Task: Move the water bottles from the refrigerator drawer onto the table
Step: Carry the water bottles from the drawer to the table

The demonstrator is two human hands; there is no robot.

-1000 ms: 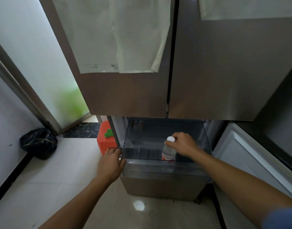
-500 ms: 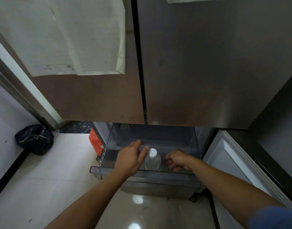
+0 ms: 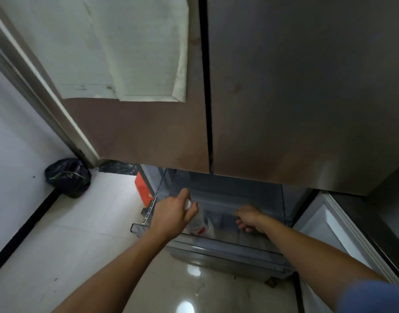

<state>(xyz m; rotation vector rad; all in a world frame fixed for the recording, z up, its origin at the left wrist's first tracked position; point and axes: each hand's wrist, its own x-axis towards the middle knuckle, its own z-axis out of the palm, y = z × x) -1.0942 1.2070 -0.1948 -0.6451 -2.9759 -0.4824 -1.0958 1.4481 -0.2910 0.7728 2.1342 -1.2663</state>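
A clear water bottle (image 3: 199, 225) with a white cap and a red-marked label stands tilted at the left front of the pulled-out transparent refrigerator drawer (image 3: 135, 228). My left hand (image 3: 171, 214) grips the bottle at its neck, fingers curled round the cap. My right hand (image 3: 250, 219) is lower inside the drawer, to the right of the bottle and apart from it. Its fingers curl downward, and whatever may be under them is hidden. I see no other bottle in the drawer.
The closed upper refrigerator doors (image 3: 284, 98) hang just above the drawer. An open white-lined lower door (image 3: 324, 224) stands at the right. An orange container (image 3: 143, 188) sits left of the drawer, and a black bag (image 3: 67, 177) lies by the wall on the glossy floor.
My right hand let go of the bottle and moved right and down into the drawer. My left hand left the drawer's rim and closed round the bottle's neck, tilting it.
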